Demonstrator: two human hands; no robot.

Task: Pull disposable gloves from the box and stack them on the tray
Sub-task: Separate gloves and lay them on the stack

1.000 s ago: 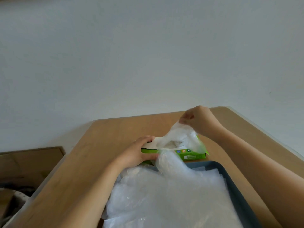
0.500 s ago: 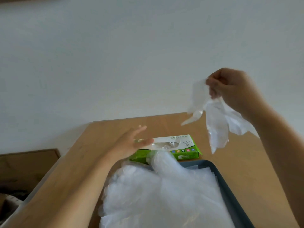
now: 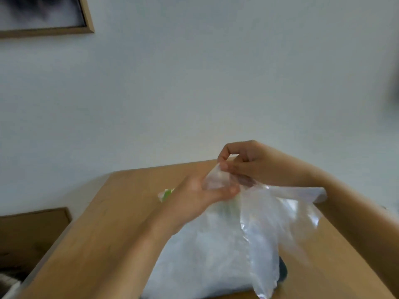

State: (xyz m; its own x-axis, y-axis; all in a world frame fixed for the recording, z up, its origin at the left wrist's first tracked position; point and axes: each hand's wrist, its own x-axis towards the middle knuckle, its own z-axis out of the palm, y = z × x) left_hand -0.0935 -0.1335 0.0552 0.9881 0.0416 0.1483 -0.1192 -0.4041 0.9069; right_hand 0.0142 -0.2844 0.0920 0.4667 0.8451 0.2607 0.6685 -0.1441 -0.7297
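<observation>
A clear plastic glove (image 3: 267, 225) hangs in the air above the table. My right hand (image 3: 248, 162) pinches its upper edge between thumb and fingers. My left hand (image 3: 200, 196) has come up beside it and grips the same top edge from below. Under the glove lies a heap of clear gloves (image 3: 200, 262) that covers the dark blue tray (image 3: 283, 270), of which only a bit of rim shows. The green glove box (image 3: 166, 194) is mostly hidden behind my left hand; only a corner shows.
The wooden table (image 3: 112, 229) ends at the white wall behind and drops off on the left, where a brown board (image 3: 30, 231) stands lower. A framed picture (image 3: 43, 16) hangs at the upper left.
My right hand has come down and to the left with the glove. My left hand left the box and rose to take the glove's top edge. The view tilted upward.
</observation>
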